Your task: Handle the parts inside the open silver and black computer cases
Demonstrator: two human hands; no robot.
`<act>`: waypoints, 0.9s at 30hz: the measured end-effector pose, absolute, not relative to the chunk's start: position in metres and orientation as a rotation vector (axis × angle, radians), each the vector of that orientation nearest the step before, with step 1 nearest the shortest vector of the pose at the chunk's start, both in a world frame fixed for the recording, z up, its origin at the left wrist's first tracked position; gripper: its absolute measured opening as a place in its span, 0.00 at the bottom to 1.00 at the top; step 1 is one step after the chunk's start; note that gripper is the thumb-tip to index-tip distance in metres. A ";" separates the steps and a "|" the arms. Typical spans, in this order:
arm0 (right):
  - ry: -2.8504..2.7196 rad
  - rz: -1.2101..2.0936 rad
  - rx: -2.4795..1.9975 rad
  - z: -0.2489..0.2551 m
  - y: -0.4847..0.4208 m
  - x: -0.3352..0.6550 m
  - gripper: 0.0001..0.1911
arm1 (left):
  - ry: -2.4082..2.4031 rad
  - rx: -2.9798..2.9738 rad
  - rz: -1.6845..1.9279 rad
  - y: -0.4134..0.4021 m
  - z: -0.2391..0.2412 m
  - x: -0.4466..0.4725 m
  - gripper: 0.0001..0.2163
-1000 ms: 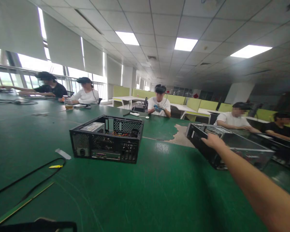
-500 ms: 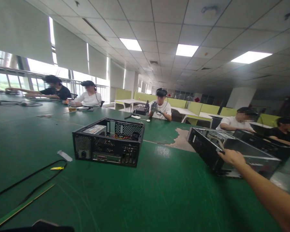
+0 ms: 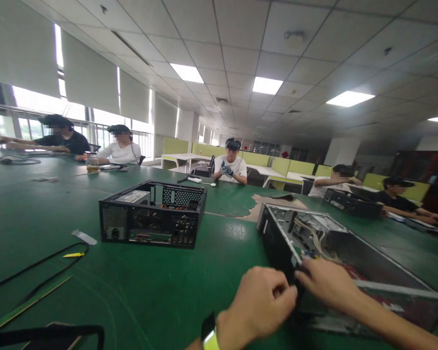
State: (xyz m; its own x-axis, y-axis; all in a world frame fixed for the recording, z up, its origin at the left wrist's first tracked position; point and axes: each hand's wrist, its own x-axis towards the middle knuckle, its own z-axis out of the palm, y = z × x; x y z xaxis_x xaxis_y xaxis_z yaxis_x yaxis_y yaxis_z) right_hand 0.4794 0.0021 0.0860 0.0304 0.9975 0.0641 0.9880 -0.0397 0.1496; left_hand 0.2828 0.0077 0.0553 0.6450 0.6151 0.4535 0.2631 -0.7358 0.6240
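Note:
An opened computer case [image 3: 350,228] lies on its side at the right, with cables and boards visible inside. My right hand [image 3: 326,284] is closed over the top edge of its near left panel, fingers curled at the rim. Just left of it, my left hand [image 3: 259,304] is curled beside the case's dark outer face, a watch [image 3: 209,330] on the wrist. Its fingertips are partly hidden, so I cannot tell what they grip. Left of centre sits a second, smaller open computer case [image 3: 151,214], apart from both hands.
The green tabletop [image 3: 149,287] has a torn patch [image 3: 257,206] beyond the cases. A black cable [image 3: 29,270] with a yellow tag lies at left near a whitish strip [image 3: 83,237]. Several people sit around the table, one near another dark case [image 3: 354,201].
My left hand has come into view beside the right-hand case. That case now sits nearer and further left, apart from the dark case behind it. The view has turned slightly right.

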 end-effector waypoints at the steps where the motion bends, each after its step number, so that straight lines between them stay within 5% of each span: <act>1: 2.224 0.173 2.151 0.091 -0.021 0.460 0.21 | 0.690 2.423 0.995 0.022 0.067 0.288 0.14; 3: 2.355 -0.085 2.044 0.105 -0.056 0.429 0.23 | 0.596 2.672 1.000 0.042 0.084 0.296 0.13; 8: 2.547 -0.492 1.863 0.131 -0.055 0.437 0.24 | 0.517 2.964 0.329 0.044 0.094 0.281 0.22; 15: 2.511 -0.453 1.896 0.097 0.007 0.506 0.20 | 0.443 2.891 0.307 0.033 0.093 0.249 0.19; 20: 2.447 -0.130 1.811 0.067 0.011 0.478 0.16 | 0.502 2.866 0.226 0.020 0.095 0.213 0.19; 27: 2.478 0.048 1.568 0.031 0.055 0.430 0.17 | 0.957 2.908 -0.325 0.028 0.130 0.255 0.08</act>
